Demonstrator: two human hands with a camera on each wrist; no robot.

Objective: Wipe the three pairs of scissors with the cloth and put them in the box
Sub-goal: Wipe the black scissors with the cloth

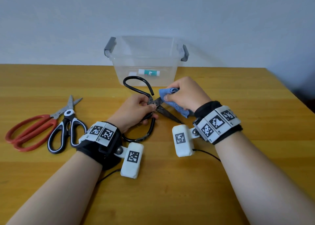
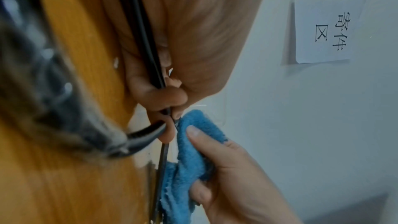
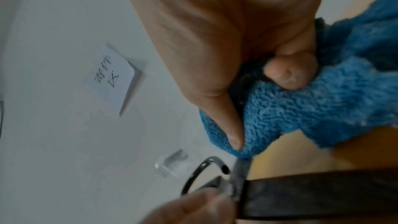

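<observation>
Black iron scissors [image 1: 167, 114] with large loop handles stand open over the table's middle. My left hand [image 1: 136, 109] grips them at the pivot and lower handle [image 2: 155, 74]. My right hand [image 1: 185, 95] pinches a blue cloth [image 1: 167, 97] folded around the upper blade, close to the pivot [image 3: 238, 175]. The cloth [image 2: 189, 163] hides most of that blade; the other blade points right and toward me. Red-handled scissors [image 1: 30, 131] and black-and-white kitchen scissors [image 1: 66, 127] lie at the left. The clear box [image 1: 146, 61] with grey latches stands behind my hands.
Inside the box lies a small white and green tube [image 1: 149, 72]. The wooden table [image 1: 170, 182] ends at the wall behind the box and falls away at the far right. A paper sign [image 2: 325, 31] hangs on the wall.
</observation>
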